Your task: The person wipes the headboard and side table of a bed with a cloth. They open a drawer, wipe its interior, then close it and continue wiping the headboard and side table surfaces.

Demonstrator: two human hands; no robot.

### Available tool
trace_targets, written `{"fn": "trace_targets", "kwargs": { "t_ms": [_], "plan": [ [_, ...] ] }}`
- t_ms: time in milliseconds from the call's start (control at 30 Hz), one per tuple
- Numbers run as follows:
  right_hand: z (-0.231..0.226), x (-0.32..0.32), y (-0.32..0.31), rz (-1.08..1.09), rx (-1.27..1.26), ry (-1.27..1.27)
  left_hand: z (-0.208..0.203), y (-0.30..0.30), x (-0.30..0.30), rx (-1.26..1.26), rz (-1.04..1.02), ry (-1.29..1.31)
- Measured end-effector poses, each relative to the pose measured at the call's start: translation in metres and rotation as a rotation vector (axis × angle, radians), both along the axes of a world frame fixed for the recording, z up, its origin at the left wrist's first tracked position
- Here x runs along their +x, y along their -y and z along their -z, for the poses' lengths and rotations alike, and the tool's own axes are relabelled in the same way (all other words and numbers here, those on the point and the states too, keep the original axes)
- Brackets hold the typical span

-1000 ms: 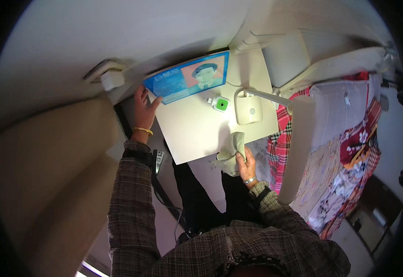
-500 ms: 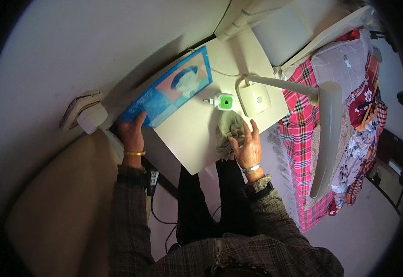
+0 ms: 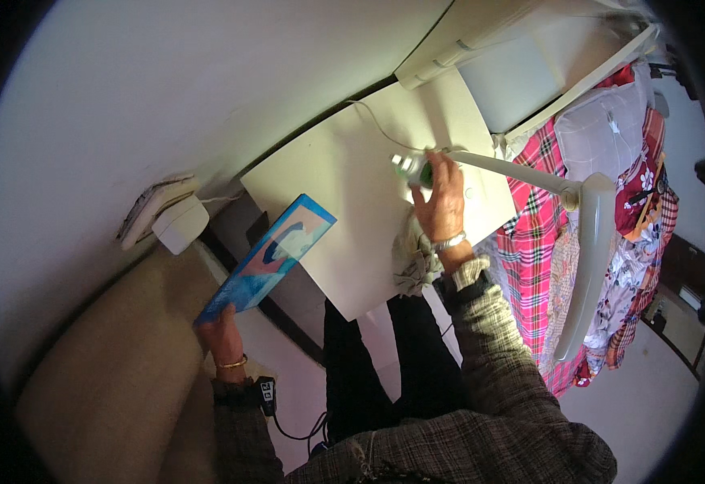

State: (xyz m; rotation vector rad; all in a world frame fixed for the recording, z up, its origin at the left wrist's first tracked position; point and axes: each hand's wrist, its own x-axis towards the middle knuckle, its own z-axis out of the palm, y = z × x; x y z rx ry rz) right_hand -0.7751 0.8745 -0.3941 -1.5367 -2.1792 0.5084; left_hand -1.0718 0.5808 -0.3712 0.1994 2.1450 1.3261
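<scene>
My left hand [image 3: 222, 343] grips the near end of a flat blue package [image 3: 281, 252] printed with a picture of a person. The package is tilted, its far end over the left edge of the white tabletop [image 3: 344, 234]. Over the table, my right hand [image 3: 443, 198] has its fingers around a small green-and-white bottle [image 3: 411, 168], partly hidden by the fingers. Under and beside my right wrist lies a crumpled grey-green cloth [image 3: 413, 258], at the table's near edge. The desk lamp's base is mostly hidden behind my right hand.
The white desk lamp [image 3: 586, 266] reaches right, over a bed with a pink plaid cover [image 3: 526, 250]. A white plug [image 3: 181, 226] sits in a wall socket at left. Below it are a beige padded seat [image 3: 118, 347] and a power strip [image 3: 267, 395] with a black cord.
My left hand has drawn the blue package back off the tabletop. My right hand has moved forward from the cloth onto the bottle. The view has shifted slightly.
</scene>
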Motion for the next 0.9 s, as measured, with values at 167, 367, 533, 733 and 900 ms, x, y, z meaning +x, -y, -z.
{"fn": "trace_targets", "kwargs": {
  "t_ms": [167,367,533,733,900],
  "plan": [
    [0.026,-0.016,-0.052,0.082,0.129,0.080,-0.004,0.022,-0.001,0.026,-0.014,0.030],
    [0.050,-0.022,-0.068,0.171,0.022,0.098,-0.007,0.039,0.003,0.026,-0.030,-0.070],
    [0.024,-0.003,-0.015,-0.020,0.068,-0.034,-0.019,0.050,0.006,-0.108,0.015,-0.020],
    [0.030,0.044,0.124,-0.156,-0.248,0.134,-0.023,0.057,0.004,-0.120,0.061,-0.057],
    [0.069,0.022,0.121,-0.117,-0.161,0.148,-0.018,0.068,0.001,0.007,0.078,-0.014]
  ]
}}
